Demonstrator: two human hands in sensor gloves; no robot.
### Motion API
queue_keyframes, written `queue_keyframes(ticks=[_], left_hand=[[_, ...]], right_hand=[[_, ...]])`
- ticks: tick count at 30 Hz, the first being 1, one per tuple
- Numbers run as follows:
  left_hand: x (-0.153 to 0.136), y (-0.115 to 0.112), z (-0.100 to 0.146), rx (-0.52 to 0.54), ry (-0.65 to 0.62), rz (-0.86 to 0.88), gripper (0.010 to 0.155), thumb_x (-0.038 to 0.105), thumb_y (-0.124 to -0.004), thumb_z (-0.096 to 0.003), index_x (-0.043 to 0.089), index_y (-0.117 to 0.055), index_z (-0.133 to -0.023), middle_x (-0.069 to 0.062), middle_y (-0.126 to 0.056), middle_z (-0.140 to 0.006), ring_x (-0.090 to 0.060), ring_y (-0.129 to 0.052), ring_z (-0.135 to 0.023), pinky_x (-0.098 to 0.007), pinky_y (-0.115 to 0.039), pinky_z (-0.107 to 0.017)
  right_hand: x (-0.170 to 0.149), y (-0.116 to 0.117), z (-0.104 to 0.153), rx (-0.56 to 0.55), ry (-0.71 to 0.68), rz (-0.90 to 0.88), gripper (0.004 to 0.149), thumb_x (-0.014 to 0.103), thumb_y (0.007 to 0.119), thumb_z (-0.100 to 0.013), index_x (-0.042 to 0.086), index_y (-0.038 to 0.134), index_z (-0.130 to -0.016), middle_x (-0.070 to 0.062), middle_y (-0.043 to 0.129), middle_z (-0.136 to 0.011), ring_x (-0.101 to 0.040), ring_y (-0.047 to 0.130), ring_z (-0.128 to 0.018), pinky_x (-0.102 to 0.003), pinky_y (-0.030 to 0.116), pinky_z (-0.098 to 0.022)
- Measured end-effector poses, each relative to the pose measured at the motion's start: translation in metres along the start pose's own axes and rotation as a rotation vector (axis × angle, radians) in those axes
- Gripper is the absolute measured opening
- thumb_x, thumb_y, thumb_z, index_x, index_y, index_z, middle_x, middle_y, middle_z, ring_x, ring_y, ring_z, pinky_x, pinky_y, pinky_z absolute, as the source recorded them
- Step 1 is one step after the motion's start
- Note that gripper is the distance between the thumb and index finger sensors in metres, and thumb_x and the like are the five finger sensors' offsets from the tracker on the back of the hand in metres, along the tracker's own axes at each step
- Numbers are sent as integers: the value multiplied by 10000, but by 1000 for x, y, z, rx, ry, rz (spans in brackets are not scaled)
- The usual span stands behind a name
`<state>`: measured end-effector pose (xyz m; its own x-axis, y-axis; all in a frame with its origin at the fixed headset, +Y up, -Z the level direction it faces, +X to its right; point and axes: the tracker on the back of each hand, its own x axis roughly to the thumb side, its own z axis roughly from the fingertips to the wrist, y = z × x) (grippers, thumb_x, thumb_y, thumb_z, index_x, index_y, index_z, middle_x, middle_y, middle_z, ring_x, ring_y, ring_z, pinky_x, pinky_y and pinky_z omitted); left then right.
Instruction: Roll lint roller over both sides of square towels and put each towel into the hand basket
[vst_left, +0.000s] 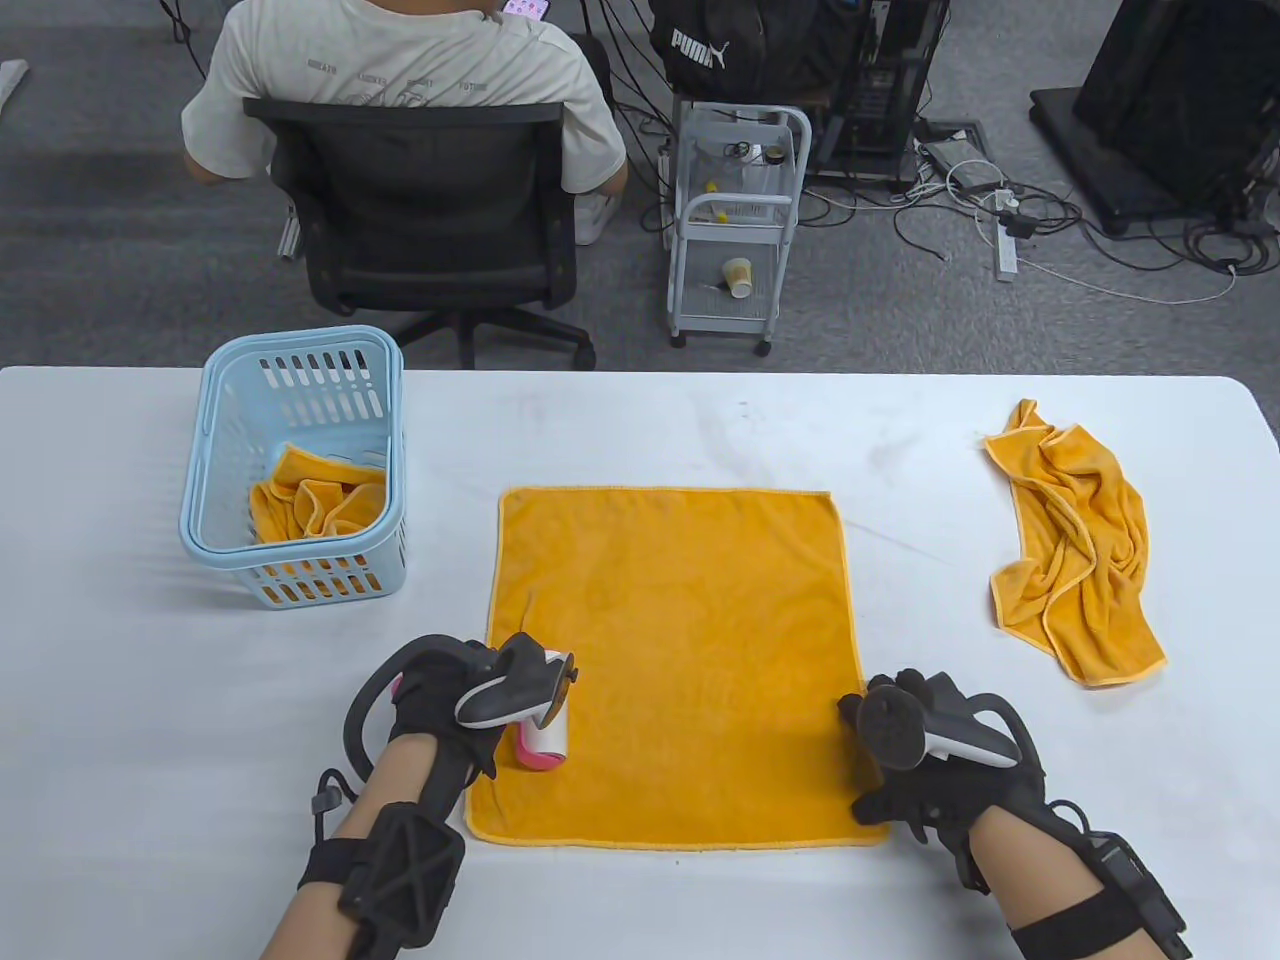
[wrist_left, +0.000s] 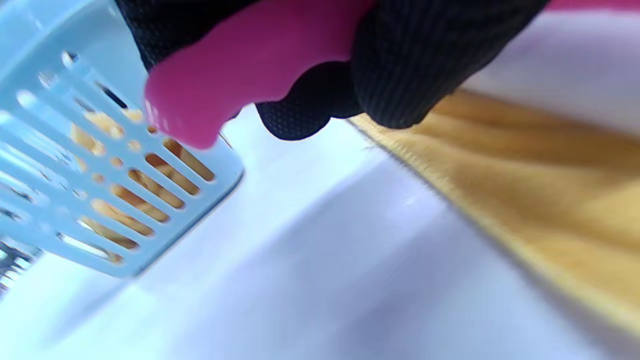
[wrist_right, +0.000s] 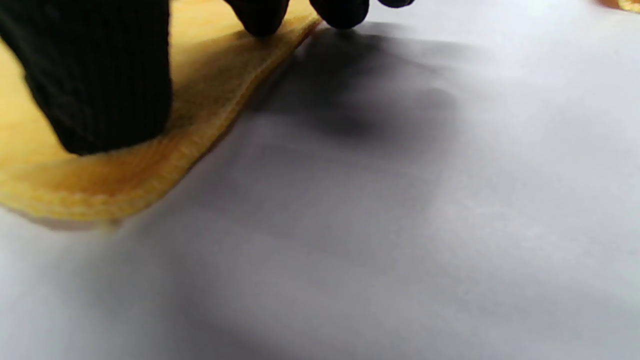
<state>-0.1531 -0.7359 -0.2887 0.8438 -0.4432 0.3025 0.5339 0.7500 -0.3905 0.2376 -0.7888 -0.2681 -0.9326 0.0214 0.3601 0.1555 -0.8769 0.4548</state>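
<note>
While our left hand (vst_left: 440, 700) grips the pink lint roller (vst_left: 543, 745), fingers (wrist_left: 410, 65) curled round its handle, the roll sits on the flat orange towel (vst_left: 670, 660) near its left edge, mid-surface (vst_left: 640, 420). Right hand (vst_left: 920, 770) presses the towel's near-right corner w/ straight fingers (wrist_right: 95, 85). Blue basket (vst_left: 230, 400), far left, holds one crumpled towel (vst_left: 315, 500). Another crumpled towel (vst_left: 1075, 540) lies at right, well apart.

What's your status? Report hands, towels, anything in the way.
Left hand grips lint roller on flat towel. Right hand presses its near right corner. One towel in basket; crumpled towel waiting. Nothing obstructing.
</note>
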Motion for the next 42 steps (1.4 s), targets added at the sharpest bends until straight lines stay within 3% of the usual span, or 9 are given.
queue_keyframes(ticks=[4, 7, 10, 14, 27, 30, 35, 39, 42], left_hand=[[33, 21, 8, 92, -196, 234, 547, 344, -835, -499, 391, -546, -961, 97, -750, -947, -206, -885, -807, -553, -738, -693], [78, 38, 10, 149, -336, 313, 571, 360, -828, -495, 367, -518, -974, 85, -737, -949, -205, -879, -803, -541, -749, -687], [115, 44, 9, 165, -416, 304, 576, 377, -814, -495, 358, -503, -979, 80, -728, -951, -206, -874, -802, -535, -752, -683], [131, 38, 6, 161, -390, 147, 565, 381, -819, -488, 371, -527, -972, 87, -757, -928, -204, -895, -777, -532, -763, -673], [1, -27, 6, -7, 18, -73, 442, 331, -836, -499, 447, -625, -870, 119, -797, -917, -195, -921, -808, -557, -736, -706], [-14, -40, 7, -16, -2, 66, 457, 347, -824, -502, 455, -598, -885, 133, -771, -931, -182, -901, -824, -549, -723, -719], [-58, -68, 15, 42, -5, 519, 553, 419, -798, -485, 410, -502, -952, 106, -722, -936, -191, -861, -801, -547, -718, -710], [-96, -89, 19, 25, 78, 683, 647, 510, -720, -465, 402, -386, -1009, 80, -689, -957, -214, -834, -809, -556, -699, -708], [-114, -105, 17, 1, 154, 718, 590, 475, -659, -507, 361, -396, -1022, 52, -659, -997, -249, -803, -856, -570, -671, -721]], right_hand=[[0, 0, 0, -2, 0, 4, 1011, 587, 900, -407, 177, 349, -1150, -239, 305, -1171, -541, 250, -1044, -748, 393, -681], [0, 0, 0, -2, 2, 3, 1013, 589, 899, -406, 178, 348, -1150, -240, 307, -1170, -541, 252, -1044, -746, 394, -682], [0, 0, 0, -1, 3, 1, 1011, 590, 897, -407, 178, 348, -1149, -239, 307, -1170, -541, 254, -1044, -746, 395, -682], [0, 0, 0, -2, 2, 1, 1013, 589, 898, -407, 176, 348, -1150, -239, 306, -1170, -541, 253, -1044, -747, 394, -681], [0, 0, 0, 0, 8, 0, 1015, 590, 901, -403, 178, 350, -1150, -240, 309, -1170, -541, 252, -1044, -746, 394, -682], [0, 0, 0, 0, 9, -3, 1014, 590, 900, -404, 179, 349, -1150, -238, 308, -1170, -542, 253, -1043, -746, 394, -682], [0, 1, 0, 1, 10, -9, 1014, 588, 902, -404, 181, 348, -1149, -241, 307, -1169, -541, 254, -1044, -746, 395, -682], [0, 1, 0, 1, 11, -10, 1015, 588, 901, -404, 179, 347, -1149, -238, 306, -1169, -541, 254, -1043, -746, 395, -681], [-1, 1, 0, 2, 11, -12, 1014, 588, 901, -404, 181, 347, -1148, -238, 304, -1169, -541, 253, -1043, -746, 395, -682]])
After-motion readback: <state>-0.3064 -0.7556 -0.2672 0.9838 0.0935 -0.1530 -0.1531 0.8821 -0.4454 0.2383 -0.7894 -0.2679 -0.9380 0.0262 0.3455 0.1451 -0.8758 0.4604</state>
